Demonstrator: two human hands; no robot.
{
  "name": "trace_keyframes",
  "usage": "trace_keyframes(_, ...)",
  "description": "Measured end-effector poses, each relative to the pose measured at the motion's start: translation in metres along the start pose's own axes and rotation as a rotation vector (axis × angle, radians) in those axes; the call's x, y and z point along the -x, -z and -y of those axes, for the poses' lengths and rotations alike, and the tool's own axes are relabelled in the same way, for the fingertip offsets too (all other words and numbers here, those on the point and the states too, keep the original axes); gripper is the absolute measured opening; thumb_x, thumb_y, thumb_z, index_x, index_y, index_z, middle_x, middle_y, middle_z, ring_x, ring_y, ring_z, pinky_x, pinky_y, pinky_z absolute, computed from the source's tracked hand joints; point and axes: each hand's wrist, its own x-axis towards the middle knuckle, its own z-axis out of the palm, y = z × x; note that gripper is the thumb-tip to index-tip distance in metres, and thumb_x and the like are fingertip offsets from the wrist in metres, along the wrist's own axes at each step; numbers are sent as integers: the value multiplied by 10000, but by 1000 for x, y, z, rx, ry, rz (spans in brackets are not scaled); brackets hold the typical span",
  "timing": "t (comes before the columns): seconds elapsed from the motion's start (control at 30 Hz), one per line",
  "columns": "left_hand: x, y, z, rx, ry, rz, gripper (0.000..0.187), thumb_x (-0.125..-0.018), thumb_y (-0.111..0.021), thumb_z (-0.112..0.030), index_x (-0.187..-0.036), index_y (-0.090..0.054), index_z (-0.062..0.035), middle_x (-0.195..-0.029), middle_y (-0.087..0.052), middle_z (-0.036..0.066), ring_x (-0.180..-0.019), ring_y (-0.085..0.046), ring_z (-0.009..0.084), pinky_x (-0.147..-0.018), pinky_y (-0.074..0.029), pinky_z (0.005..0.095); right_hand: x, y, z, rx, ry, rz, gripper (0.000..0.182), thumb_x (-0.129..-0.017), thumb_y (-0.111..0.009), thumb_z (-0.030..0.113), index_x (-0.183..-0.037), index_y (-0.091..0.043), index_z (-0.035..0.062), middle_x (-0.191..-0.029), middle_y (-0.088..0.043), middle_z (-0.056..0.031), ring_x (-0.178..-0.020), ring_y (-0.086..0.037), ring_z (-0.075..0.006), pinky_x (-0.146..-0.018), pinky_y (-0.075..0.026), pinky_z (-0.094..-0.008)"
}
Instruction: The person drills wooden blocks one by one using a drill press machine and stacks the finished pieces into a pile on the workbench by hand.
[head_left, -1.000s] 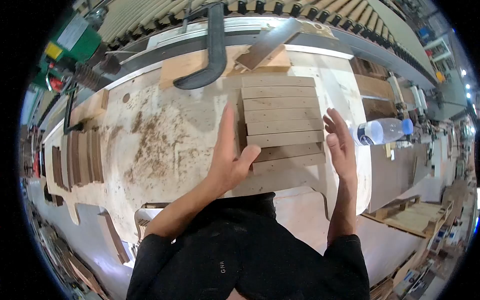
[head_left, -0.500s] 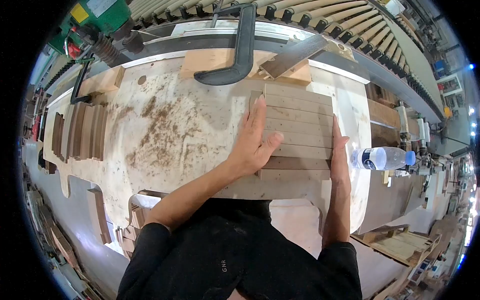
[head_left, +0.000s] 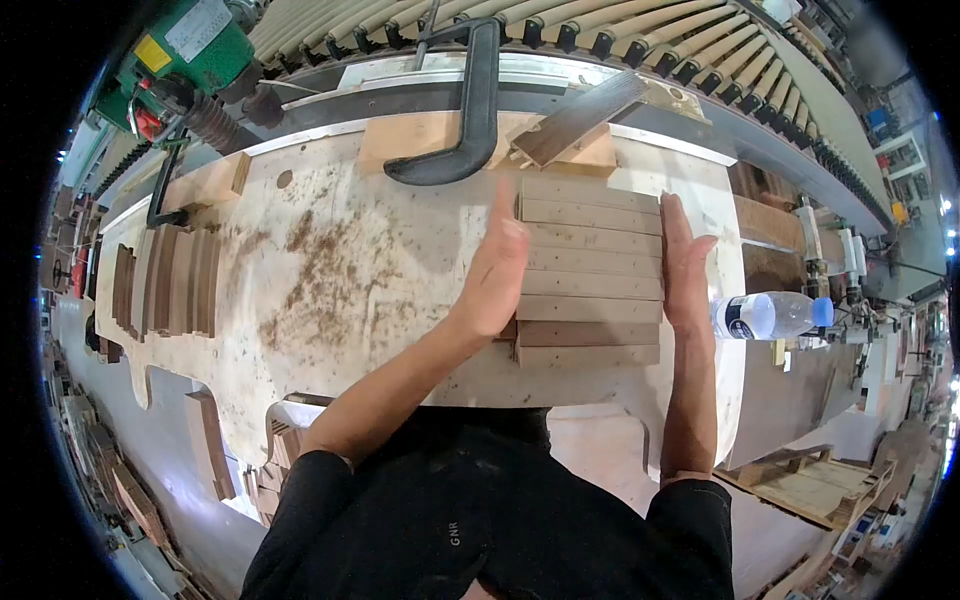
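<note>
A stack of brown wooden slats (head_left: pixel 592 262) lies on the pale workbench (head_left: pixel 430 365), the slats side by side with small dark holes near their ends. At the left ends of the slats, my left hand (head_left: pixel 496 270) stands on edge, fingers straight and palm turned inward. My right hand (head_left: pixel 685 265) is flat along the right ends, thumb apart. Neither hand is wrapped around a slat. Whether each palm actually touches the slat ends is hard to make out.
Behind the slats, a black clamp (head_left: pixel 478 110) presses on a wooden block (head_left: pixel 410 135); a dark board (head_left: pixel 582 118) leans there. To the right lies a water bottle (head_left: pixel 770 316). More slats (head_left: pixel 170 282) stand at the left, with sawdust (head_left: pixel 325 235) between. Rollers (head_left: pixel 640 35) run behind.
My left hand has moved from on top of the slats to their left ends. My right hand has shifted farther up along the right ends. The slat ends look more even.
</note>
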Motion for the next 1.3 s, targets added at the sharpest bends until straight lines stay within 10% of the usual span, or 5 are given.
trace_keyframes(0.17, 4, -10, 14, -61, 81, -53, 835, -1046, -231, -559, -1540, -35, 84, -1600, -137, 203, -1505, -93, 287, -1213, -71, 359, 5, -16, 13, 157, 7, -3, 1047, -907, -63, 785, -1556, -148, -32, -1633, -156, -185, -1513, -144, -286, -1225, -92, -372)
trace_keyframes(0.23, 5, -13, 25, -70, 53, -130, 889, -1037, -333, -563, -1528, -26, 112, -1510, -334, 217, -1467, -218, 299, -1197, -136, 355, -1, 1, 28, -596, -264, -3, 1053, -903, -64, 791, -1557, -153, -30, -1631, -165, -186, -1511, -148, -288, -1225, -89, -373)
trace_keyframes(0.33, 6, -10, 9, -9, 108, -63, 856, -1043, -315, -544, -1533, -38, 101, -1603, -163, 228, -1507, -120, 300, -1212, -92, 360, -16, 41, -37, -1000, -244, 11, 1042, -910, -57, 783, -1556, -165, -27, -1630, -178, -178, -1509, -158, -284, -1226, -88, -371)
trace_keyframes(0.5, 7, 7, 10, -76, -15, -122, 737, -1070, -195, -491, -1544, -117, 67, -1630, -121, 210, -1519, -94, 288, -1228, -67, 374, 6, -18, 12, 146, -22, -62, 998, -936, -35, 742, -1551, -183, -30, -1633, -188, -149, -1507, -171, -268, -1227, -91, -364)
trace_keyframes(1.3, 46, 14, 49, -49, 151, -81, 818, -1051, -358, -441, -1492, -33, 166, -1571, -61, 374, -1496, -58, 454, -1229, -73, 431, 4, 2, -29, -214, -245, -128, 1040, -899, -215, 811, -1535, -272, -9, -1551, -375, -135, -1403, -372, -267, -1171, -272, -378)
